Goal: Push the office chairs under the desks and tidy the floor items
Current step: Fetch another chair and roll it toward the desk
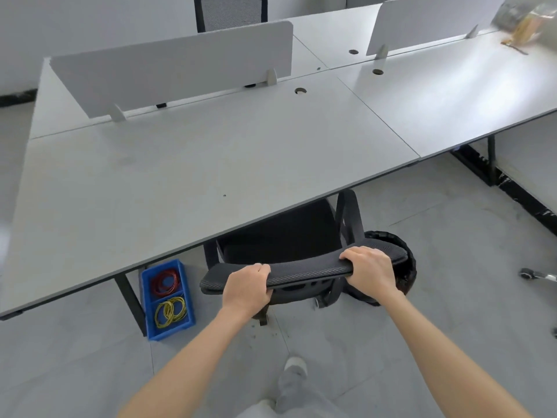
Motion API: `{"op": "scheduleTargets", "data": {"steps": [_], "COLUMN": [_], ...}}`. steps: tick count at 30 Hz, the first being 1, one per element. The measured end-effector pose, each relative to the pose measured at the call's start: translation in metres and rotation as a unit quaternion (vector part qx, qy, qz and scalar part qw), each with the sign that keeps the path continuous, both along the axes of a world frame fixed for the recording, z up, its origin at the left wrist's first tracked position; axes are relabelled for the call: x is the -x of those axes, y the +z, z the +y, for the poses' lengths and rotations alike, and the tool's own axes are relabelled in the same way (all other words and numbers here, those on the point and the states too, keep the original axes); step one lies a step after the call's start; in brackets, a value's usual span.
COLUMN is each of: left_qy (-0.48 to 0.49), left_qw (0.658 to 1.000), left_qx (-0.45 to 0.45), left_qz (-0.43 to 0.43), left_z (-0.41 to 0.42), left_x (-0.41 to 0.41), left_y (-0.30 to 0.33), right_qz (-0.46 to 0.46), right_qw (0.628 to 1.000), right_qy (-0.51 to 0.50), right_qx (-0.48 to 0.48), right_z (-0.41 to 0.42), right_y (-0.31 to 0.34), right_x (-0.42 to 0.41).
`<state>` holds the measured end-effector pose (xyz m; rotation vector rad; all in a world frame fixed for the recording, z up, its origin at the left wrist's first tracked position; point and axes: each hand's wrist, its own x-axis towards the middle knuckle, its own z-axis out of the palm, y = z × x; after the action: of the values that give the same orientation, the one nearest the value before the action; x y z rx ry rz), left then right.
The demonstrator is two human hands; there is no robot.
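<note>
A black mesh office chair stands at the front edge of the grey desk, its seat partly under the desktop. My left hand grips the top edge of the chair's backrest near its left end. My right hand grips the same edge near its right end. A blue bin with red and yellow cable coils sits on the floor beside the desk leg, left of the chair. A black round bin stands on the floor right behind the chair's right side.
A second black chair stands behind the far desk. White divider panels run along the desk middle. A chrome caster base shows at the right edge. My foot is on the grey tiled floor.
</note>
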<state>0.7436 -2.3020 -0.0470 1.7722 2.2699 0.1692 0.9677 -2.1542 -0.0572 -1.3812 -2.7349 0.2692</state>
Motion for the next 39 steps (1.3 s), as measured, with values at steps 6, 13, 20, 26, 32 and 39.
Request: {"op": "scheduleTargets", "data": {"steps": [6,13,20,26,32,39], "left_qy": [-0.002,-0.024,-0.067,-0.124,-0.134,-0.168], "left_qw": [1.0,0.999,0.997,0.976,0.92,0.844], "left_qx": [-0.014,-0.021,-0.002,0.02,-0.036,0.209], "left_qz": [-0.001,-0.014,-0.041,-0.18,-0.365,-0.464], "left_z": [0.032,0.034,0.027,0.023,-0.001,-0.019], "left_x": [0.036,0.059,0.074,0.062,0.026,-0.055], "left_y": [0.003,0.0,-0.001,0.017,0.041,0.009], "right_qz": [0.021,0.018,0.037,0.094,0.358,0.477], "right_qw": [1.0,0.999,0.996,0.992,0.875,0.65], "right_qy": [0.005,-0.019,-0.081,-0.075,-0.299,-0.566], "right_qx": [-0.013,-0.021,-0.008,-0.022,0.127,0.171], "right_z": [0.025,0.018,-0.008,-0.035,-0.11,-0.249], "right_y": [0.001,-0.001,0.0,0.002,0.028,-0.002], "right_x": [0.031,0.048,0.057,0.047,0.02,-0.052]}}
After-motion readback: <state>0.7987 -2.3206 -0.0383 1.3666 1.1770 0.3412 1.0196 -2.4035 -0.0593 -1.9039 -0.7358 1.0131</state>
